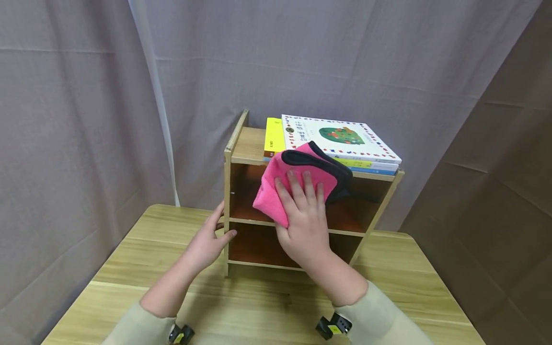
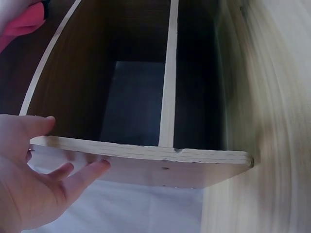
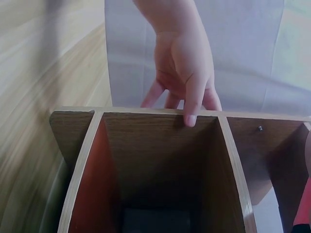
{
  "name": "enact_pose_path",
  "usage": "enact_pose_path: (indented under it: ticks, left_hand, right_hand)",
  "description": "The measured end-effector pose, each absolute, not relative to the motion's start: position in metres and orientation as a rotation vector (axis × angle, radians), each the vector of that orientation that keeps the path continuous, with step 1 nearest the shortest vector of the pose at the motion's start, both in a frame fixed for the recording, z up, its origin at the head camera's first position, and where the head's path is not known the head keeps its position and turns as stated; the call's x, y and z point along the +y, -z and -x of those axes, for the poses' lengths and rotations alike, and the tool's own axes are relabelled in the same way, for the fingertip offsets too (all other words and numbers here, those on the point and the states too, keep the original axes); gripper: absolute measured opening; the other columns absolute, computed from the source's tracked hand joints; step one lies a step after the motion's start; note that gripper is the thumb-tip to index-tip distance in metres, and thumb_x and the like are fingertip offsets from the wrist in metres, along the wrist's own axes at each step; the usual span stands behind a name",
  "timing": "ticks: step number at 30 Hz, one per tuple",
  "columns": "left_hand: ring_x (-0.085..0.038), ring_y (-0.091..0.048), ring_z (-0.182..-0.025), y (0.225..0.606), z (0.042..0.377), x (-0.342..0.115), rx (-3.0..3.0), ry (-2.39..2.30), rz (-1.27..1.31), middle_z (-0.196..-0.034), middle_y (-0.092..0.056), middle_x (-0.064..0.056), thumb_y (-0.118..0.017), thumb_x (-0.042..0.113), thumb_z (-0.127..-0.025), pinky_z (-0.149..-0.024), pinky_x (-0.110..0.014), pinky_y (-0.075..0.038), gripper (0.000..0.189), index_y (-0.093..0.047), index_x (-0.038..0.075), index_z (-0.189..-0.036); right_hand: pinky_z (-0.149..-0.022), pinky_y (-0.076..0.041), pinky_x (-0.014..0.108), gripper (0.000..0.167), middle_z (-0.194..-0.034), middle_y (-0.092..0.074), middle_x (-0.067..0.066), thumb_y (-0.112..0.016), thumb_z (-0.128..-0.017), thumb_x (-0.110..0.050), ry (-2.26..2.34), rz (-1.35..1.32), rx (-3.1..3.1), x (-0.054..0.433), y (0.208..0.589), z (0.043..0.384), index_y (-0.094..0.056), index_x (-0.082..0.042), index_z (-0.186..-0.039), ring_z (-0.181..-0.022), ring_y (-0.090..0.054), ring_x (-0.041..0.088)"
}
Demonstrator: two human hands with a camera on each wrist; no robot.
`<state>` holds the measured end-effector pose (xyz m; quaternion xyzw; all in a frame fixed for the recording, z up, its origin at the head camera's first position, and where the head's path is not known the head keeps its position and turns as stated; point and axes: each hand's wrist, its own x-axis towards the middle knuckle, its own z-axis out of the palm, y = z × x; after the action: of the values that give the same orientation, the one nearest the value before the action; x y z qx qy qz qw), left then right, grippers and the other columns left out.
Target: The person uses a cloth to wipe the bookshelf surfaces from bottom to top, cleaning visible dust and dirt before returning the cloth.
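My right hand [image 1: 304,218] holds a folded pink cloth [image 1: 270,191] with black edging in front of the shelf's top board. Its fingers spread over the cloth's face; the thumb is hidden. The small wooden shelf [image 1: 297,223] stands upright on the table. At its left side panel [image 2: 141,150], my left hand [image 1: 209,242] grips the front edge, thumb [image 3: 190,119] over the inner side and fingers [image 2: 87,177] along the outer side. The cloth hides part of the upper compartment and the front of the books.
A stack of books lies on the shelf's top, a white picture book [image 1: 340,139] uppermost and a yellow book [image 1: 273,136] showing at its left. The wooden table [image 1: 258,306] reaches grey curtains [image 1: 267,62] at the back. A brown covering [image 1: 487,191] hangs at the right.
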<state>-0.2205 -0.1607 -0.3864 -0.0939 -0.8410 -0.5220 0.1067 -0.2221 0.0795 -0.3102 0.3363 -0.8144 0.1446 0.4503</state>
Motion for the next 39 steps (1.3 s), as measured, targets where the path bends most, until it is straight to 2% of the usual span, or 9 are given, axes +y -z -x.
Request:
enact_pose_path:
  ticks: [4,10,18,23,29,31,36,39]
  left_hand:
    - [-0.04,-0.051,-0.127,0.389,0.223,-0.16,-2.472,1.509,0.256,-0.156,-0.033,-0.009,-0.065,0.016,-0.096,-0.089,-0.05,-0.054,0.084,-0.015,0.042,-0.158]
    - [-0.037,-0.052,-0.127,0.394,0.226,-0.159,-2.461,1.488,0.255,-0.157,-0.032,-0.01,-0.064,0.012,-0.096,-0.093,-0.049,-0.052,0.083,-0.016,0.036,-0.159]
    - [-0.038,-0.053,-0.125,0.396,0.227,-0.158,-2.44,1.511,0.275,-0.156,-0.033,-0.012,-0.064,0.008,-0.095,-0.091,-0.045,-0.054,0.083,-0.018,0.035,-0.159]
    - [-0.04,-0.052,-0.126,0.396,0.229,-0.158,-2.447,1.5,0.292,-0.157,-0.031,-0.015,-0.063,0.009,-0.096,-0.092,-0.047,-0.053,0.081,-0.018,0.029,-0.16]
    - [-0.04,-0.05,-0.128,0.394,0.227,-0.159,-2.494,1.471,0.273,-0.154,-0.034,-0.015,-0.062,0.015,-0.097,-0.096,-0.052,-0.05,0.067,-0.03,0.023,-0.156]
    - [-0.04,-0.049,-0.129,0.393,0.227,-0.16,-2.503,1.471,0.27,-0.155,-0.033,-0.012,-0.062,0.016,-0.098,-0.095,-0.053,-0.05,0.064,-0.032,0.025,-0.154]
    - [-0.041,-0.048,-0.13,0.393,0.227,-0.162,-2.5,1.469,0.306,-0.157,-0.029,-0.01,-0.061,0.014,-0.098,-0.094,-0.051,-0.051,0.067,-0.029,0.03,-0.155]
    - [-0.041,-0.048,-0.129,0.393,0.228,-0.163,-2.49,1.462,0.332,-0.156,-0.031,-0.011,-0.061,0.012,-0.097,-0.096,-0.05,-0.05,0.065,-0.031,0.025,-0.154]
  right_hand:
    - [-0.118,-0.01,0.059,0.065,-0.16,-0.03,0.009,-0.065,-0.089,-0.025,-0.354,-0.84,-2.026,0.074,0.309,0.221,-0.046,-0.013,-0.149,-0.151,-0.011,0.032]
    - [-0.118,-0.011,0.06,0.064,-0.159,-0.032,0.008,-0.067,-0.089,-0.026,-0.338,-0.841,-2.043,0.068,0.307,0.221,-0.047,-0.014,-0.149,-0.15,-0.012,0.032]
    - [-0.118,-0.012,0.057,0.061,-0.157,-0.037,0.009,-0.064,-0.091,-0.028,-0.291,-0.877,-2.054,0.057,0.304,0.221,-0.049,-0.015,-0.148,-0.15,-0.014,0.03]
    - [-0.118,-0.014,0.057,0.062,-0.155,-0.039,0.008,-0.066,-0.09,-0.031,-0.27,-0.921,-2.066,0.047,0.3,0.22,-0.048,-0.016,-0.148,-0.149,-0.017,0.03]
    - [-0.119,-0.012,0.055,0.064,-0.158,-0.036,0.006,-0.063,-0.092,-0.035,-0.235,-0.97,-2.08,0.033,0.296,0.219,-0.045,-0.018,-0.151,-0.15,-0.017,0.028]
    - [-0.119,-0.011,0.054,0.064,-0.158,-0.035,0.005,-0.062,-0.093,-0.037,-0.221,-0.983,-2.076,0.028,0.295,0.219,-0.044,-0.019,-0.152,-0.149,-0.018,0.028]
    - [-0.12,-0.012,0.053,0.064,-0.159,-0.034,0.004,-0.061,-0.094,-0.04,-0.207,-1.0,-2.068,0.019,0.293,0.219,-0.043,-0.019,-0.152,-0.149,-0.018,0.028]
    - [-0.12,-0.013,0.052,0.064,-0.159,-0.033,0.004,-0.061,-0.094,-0.039,-0.201,-1.02,-2.067,0.014,0.291,0.219,-0.042,-0.019,-0.152,-0.15,-0.017,0.027]
